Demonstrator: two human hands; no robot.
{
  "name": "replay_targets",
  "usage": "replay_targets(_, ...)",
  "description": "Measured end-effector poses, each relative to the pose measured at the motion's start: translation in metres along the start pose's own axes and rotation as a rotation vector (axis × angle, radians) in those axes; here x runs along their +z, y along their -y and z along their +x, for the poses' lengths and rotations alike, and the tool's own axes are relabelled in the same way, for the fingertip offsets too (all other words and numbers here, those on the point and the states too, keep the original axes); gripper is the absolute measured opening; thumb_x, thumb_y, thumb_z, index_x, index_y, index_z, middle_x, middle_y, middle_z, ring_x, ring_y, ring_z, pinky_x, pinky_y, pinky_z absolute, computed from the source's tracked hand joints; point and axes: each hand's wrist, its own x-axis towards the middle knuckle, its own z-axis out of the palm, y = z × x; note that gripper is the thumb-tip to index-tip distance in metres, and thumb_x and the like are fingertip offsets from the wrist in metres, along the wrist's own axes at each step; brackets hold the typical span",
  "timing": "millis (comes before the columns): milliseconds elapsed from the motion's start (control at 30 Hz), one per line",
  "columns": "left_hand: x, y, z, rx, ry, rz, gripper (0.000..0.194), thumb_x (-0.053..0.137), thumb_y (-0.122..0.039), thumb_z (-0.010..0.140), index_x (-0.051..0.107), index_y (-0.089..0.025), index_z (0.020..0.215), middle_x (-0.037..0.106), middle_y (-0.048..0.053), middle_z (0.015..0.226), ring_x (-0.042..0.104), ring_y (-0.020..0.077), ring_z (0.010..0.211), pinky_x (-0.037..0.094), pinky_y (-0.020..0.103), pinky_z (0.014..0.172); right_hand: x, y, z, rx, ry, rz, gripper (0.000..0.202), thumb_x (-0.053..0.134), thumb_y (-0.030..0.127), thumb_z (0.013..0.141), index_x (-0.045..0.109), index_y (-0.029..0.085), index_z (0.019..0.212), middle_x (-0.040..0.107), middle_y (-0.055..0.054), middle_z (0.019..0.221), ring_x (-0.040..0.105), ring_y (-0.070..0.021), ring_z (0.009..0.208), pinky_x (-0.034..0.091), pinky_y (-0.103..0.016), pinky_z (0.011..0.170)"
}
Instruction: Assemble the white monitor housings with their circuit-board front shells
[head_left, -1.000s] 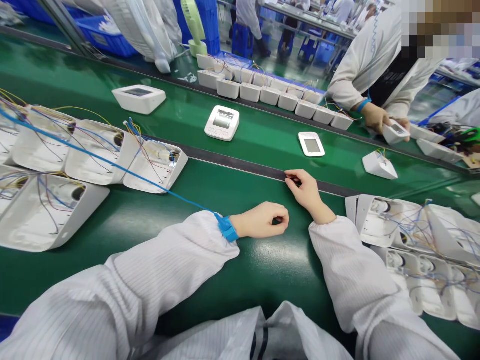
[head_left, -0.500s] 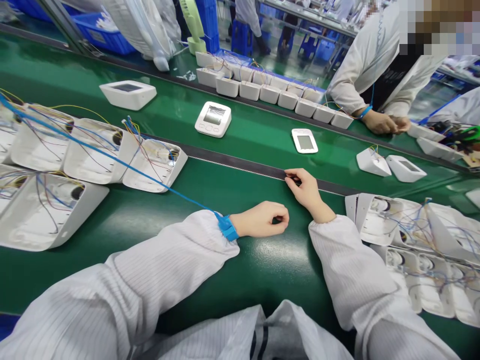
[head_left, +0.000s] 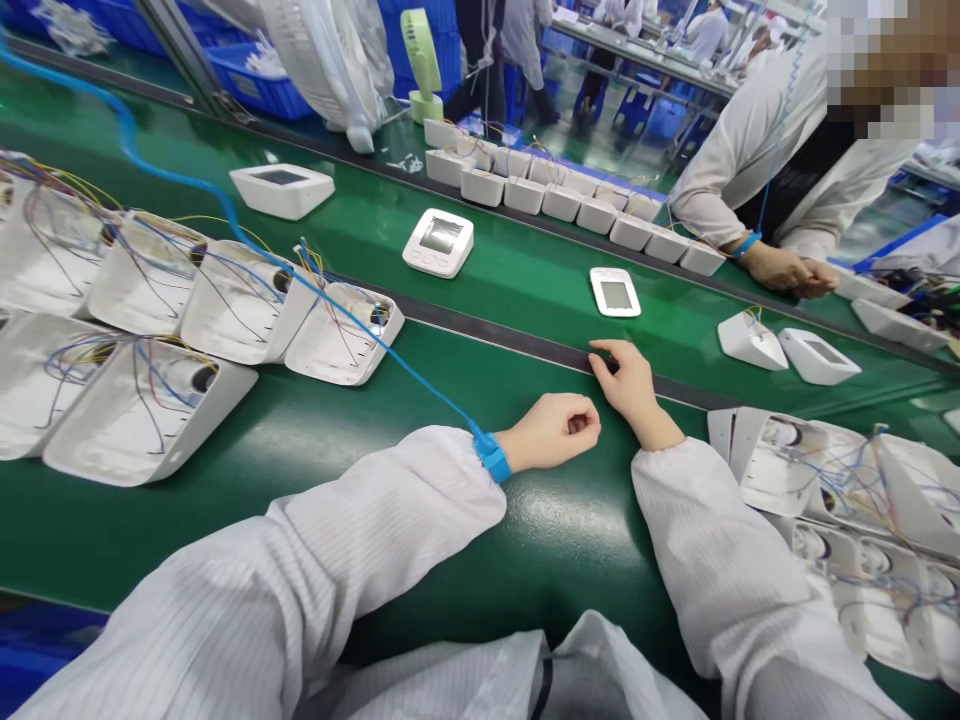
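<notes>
Head view: your right hand (head_left: pixel 628 385), fingers parted, empty, is nearer the white display unit (head_left: pixel 616 292), which lies beyond its fingertips, long axis apparently pointing away; your left hand (head_left: pixel 553 430) curls loosely closed, empty.

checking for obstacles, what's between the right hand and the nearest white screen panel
In the head view, only green surface shows between the right hand and the white screen panel. The hand hides part of the black strip.
</notes>
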Motion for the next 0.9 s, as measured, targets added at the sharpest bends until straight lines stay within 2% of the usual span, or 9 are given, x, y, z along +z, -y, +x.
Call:
replay_targets(133,-0.004,0.005,0.001,-0.066,0.031,-0.028,0.01,0.058,-0.019,0.078,0.059,-0.015,0.07,0.055,-0.002,0.064,0.048,0.0094,0.058,0.039,0.023,0.057,0.017,-0.029,0.04,0.064,0.032,-0.118,0.025,0.059,0.04,0.086,0.074,0.022,0.096,0.067,-0.012,0.109,0.059,-0.0296,0.106,0.045,-0.054,0.099)
replay_targets(200,-0.006,0.006,0.001,-0.078,0.058,-0.035,0.01,0.058,-0.021,0.079,0.059,-0.015,0.07,0.054,-0.003,0.063,0.047,0.0091,0.057,0.038,0.023,0.056,0.027,-0.041,0.058,0.084,0.063,-0.172,0.033,0.063,0.047,0.083,0.075,0.022,0.101,0.063,-0.014,0.116,0.055,-0.0326,0.114,0.042,-0.057,0.101)
replay_targets(367,-0.009,0.005,0.0,-0.065,0.091,-0.006,0.009,0.058,-0.018,0.077,0.059,-0.015,0.069,0.054,-0.003,0.064,0.046,0.0082,0.056,0.037,0.022,0.055,0.045,-0.055,0.086,0.062,0.018,-0.269,0.053,0.062,0.059,0.082,0.066,0.026,0.123,0.037,-0.014,0.149,0.026,-0.042,0.14,0.03,-0.066,0.106)
replay_targets(467,-0.009,0.004,-0.001,-0.023,0.104,0.017,0.008,0.059,-0.016,0.076,0.059,-0.015,0.068,0.054,-0.002,0.065,0.046,0.0079,0.056,0.037,0.021,0.054,0.052,-0.059,0.102,0.099,0.095,-0.282,0.054,0.061,0.062,0.082,0.065,0.029,0.125,0.032,-0.012,0.153,0.018,-0.0458,0.142,0.026,-0.07,0.105)
replay_targets(600,-0.009,0.006,-0.001,-0.009,0.096,0.008,0.008,0.058,-0.016,0.076,0.059,-0.015,0.068,0.055,-0.002,0.066,0.048,0.0081,0.056,0.037,0.021,0.054,0.06,-0.052,0.117,0.25,0.147,-0.253,0.053,0.062,0.062,0.08,0.065,0.031,0.123,0.042,-0.014,0.148,0.027,-0.0476,0.138,0.026,-0.073,0.102)
replay_targets(667,-0.009,0.006,-0.001,-0.012,0.095,0.004,0.008,0.058,-0.016,0.076,0.059,-0.015,0.069,0.056,-0.001,0.066,0.049,0.0084,0.057,0.038,0.021,0.055,0.059,-0.039,0.114,0.237,0.1,-0.258,0.05,0.06,0.055,0.083,0.063,0.029,0.126,0.045,-0.016,0.145,0.037,-0.0459,0.132,0.032,-0.071,0.099)
replay_targets(767,-0.008,0.007,-0.001,-0.021,0.091,-0.017,0.007,0.058,-0.015,0.076,0.06,-0.015,0.069,0.057,-0.001,0.067,0.049,0.0086,0.058,0.038,0.022,0.056,0.046,-0.017,0.093,0.159,0.003,-0.262,0.045,0.058,0.039,0.086,0.058,0.023,0.128,0.052,-0.019,0.135,0.056,-0.0378,0.112,0.043,-0.059,0.093)
replay_targets(833,-0.008,0.007,-0.001,-0.042,0.081,-0.06,0.007,0.059,-0.016,0.076,0.06,-0.015,0.07,0.058,-0.001,0.067,0.049,0.0088,0.059,0.039,0.022,0.056,0.032,-0.009,0.073,0.203,-0.101,-0.215,0.041,0.057,0.033,0.084,0.056,0.021,0.124,0.063,-0.016,0.115,0.062,-0.031,0.095,0.047,-0.05,0.087)
replay_targets(900,-0.008,0.006,0.001,-0.098,0.052,-0.139,0.007,0.059,-0.018,0.077,0.06,-0.014,0.071,0.058,-0.001,0.067,0.05,0.0093,0.059,0.04,0.022,0.057,0.019,-0.007,0.053,0.303,-0.199,-0.106,0.03,0.057,0.032,0.083,0.058,0.02,0.11,0.066,-0.008,0.088,0.061,-0.0239,0.077,0.049,-0.042,0.079)
